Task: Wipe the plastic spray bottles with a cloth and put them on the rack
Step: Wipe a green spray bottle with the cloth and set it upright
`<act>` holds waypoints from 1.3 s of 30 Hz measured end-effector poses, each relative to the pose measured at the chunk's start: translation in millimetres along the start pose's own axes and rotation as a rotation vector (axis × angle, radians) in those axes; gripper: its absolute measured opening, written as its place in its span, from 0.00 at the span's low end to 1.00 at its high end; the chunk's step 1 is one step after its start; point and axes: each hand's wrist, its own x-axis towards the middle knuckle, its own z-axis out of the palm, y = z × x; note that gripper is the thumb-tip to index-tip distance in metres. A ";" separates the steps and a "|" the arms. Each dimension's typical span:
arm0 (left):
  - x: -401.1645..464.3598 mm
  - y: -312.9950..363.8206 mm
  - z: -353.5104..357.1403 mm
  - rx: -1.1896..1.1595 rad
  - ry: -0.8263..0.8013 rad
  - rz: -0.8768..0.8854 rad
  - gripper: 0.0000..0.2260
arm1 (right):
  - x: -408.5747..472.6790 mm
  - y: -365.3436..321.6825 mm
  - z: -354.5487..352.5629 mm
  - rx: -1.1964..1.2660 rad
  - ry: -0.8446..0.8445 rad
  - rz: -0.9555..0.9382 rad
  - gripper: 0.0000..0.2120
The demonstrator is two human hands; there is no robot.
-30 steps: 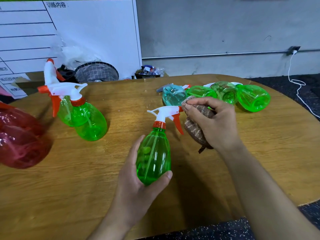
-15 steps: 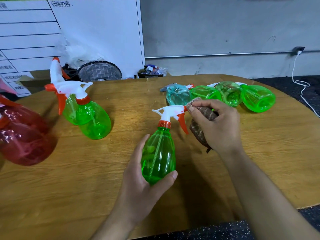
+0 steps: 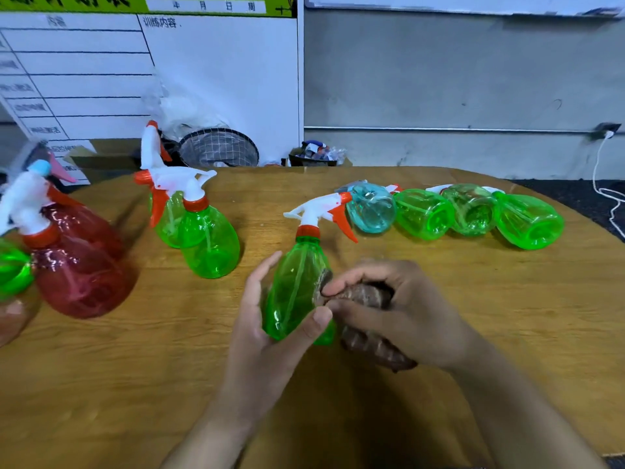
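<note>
Wiping step; left hand (image 3: 267, 336) grips bottle (image 3: 297, 292); right hand (image 3: 399, 309) pinches cloth (image 3: 368, 296) at its 3 o'clock side; next, rub downward.

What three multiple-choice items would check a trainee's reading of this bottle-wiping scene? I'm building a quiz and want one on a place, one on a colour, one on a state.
1. Where does the brown cloth touch the held green bottle?
A. On its nozzle
B. On the side of its body
C. Nowhere

2. What colour is the leftmost bottle in the row lying at the far right of the table?
A. Red
B. Yellow
C. Pale blue

3. What is the left hand doing?
A. Gripping the green bottle's body
B. Lying flat on the table
C. Holding the cloth

Answers:
1 B: the right hand presses the cloth against the bottle's side, below the collar.
2 C: it is pale blue, and the three bottles beside it are green.
3 A: thumb and fingers curl round the lower body in a firm grip.
</note>
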 end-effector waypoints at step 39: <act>7.3 -3.2 -19.2 0.482 0.031 0.304 0.42 | -5.0 -4.6 50.8 -0.533 0.666 -0.353 0.08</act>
